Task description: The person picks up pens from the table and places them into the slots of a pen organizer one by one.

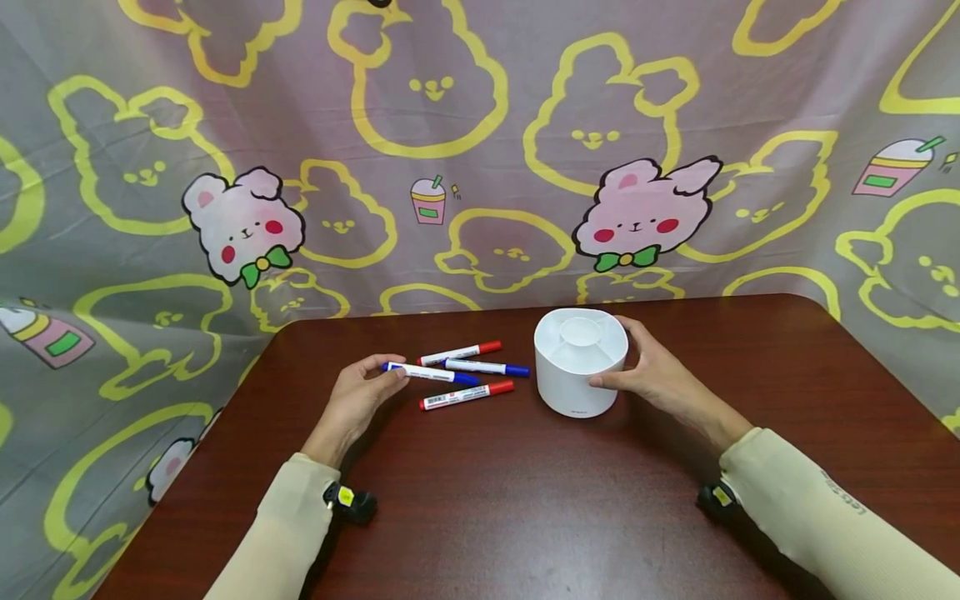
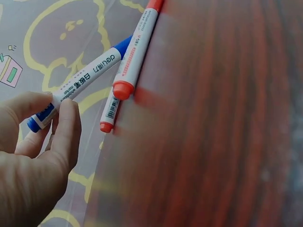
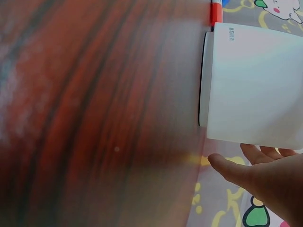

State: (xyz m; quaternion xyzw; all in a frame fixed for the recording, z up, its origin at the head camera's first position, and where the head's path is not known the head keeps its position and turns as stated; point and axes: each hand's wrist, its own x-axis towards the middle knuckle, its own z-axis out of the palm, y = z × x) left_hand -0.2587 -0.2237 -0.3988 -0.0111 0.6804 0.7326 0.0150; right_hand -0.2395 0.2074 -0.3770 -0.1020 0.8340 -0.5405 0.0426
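Note:
My left hand (image 1: 362, 396) pinches a blue-capped whiteboard marker (image 1: 423, 372) near its rear end, between thumb and fingers. The marker slants over others on the table, its cap pointing right. In the left wrist view, the same marker (image 2: 90, 75) shows its printed label. Around it lie another blue marker (image 1: 480, 367) and two red ones, a far red marker (image 1: 461, 354) and a near red marker (image 1: 465, 396). To the right stands a white pen holder (image 1: 573, 387) with a round middle compartment and divided outer ones. My right hand (image 1: 660, 371) holds its right side, thumb in front and fingers behind.
Everything stands on a dark brown wooden table (image 1: 480, 500) with rounded far corners. A patterned curtain (image 1: 480, 167) hangs behind the far edge. Small black devices are strapped to both wrists.

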